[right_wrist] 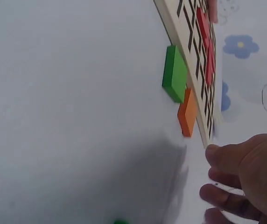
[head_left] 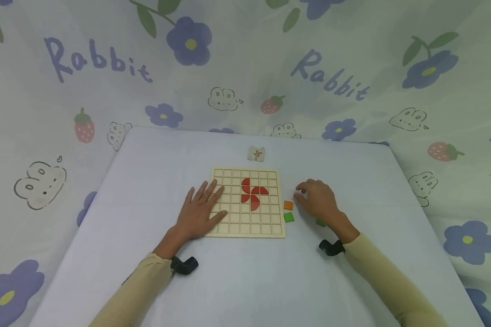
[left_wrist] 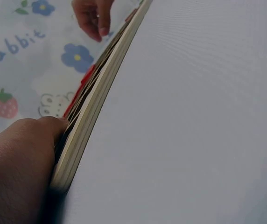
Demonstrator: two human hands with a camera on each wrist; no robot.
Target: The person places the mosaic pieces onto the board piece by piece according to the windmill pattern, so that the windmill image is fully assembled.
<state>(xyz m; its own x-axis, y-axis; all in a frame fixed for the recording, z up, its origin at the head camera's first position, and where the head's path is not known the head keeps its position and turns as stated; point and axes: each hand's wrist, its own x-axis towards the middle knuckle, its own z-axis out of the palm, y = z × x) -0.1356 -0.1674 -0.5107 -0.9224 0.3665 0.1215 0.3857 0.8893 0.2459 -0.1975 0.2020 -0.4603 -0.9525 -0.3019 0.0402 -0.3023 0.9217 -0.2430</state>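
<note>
A light wooden grid board (head_left: 234, 222) lies on the white table, with several red curved pieces (head_left: 254, 202) in its cells. The left hand (head_left: 198, 213) rests with spread fingers on the board's left side. Right of the board hovers the right hand (head_left: 319, 200), fingers bent and parted from the thumb, holding nothing visible. An orange square (head_left: 288, 205) and a green square (head_left: 289, 217) sit beside the board's right edge; in the right wrist view the green block (right_wrist: 174, 74) and orange block (right_wrist: 187, 113) stand close to it. Another green piece (head_left: 321, 222) is partly hidden under the right forearm.
A small patterned card (head_left: 256, 153) with a red figure lies behind the board. The white table (head_left: 245, 281) extends around everything, and a printed cloth (head_left: 237, 59) hangs behind it. A black device (head_left: 185, 265) is strapped at the left wrist, another (head_left: 331, 247) at the right.
</note>
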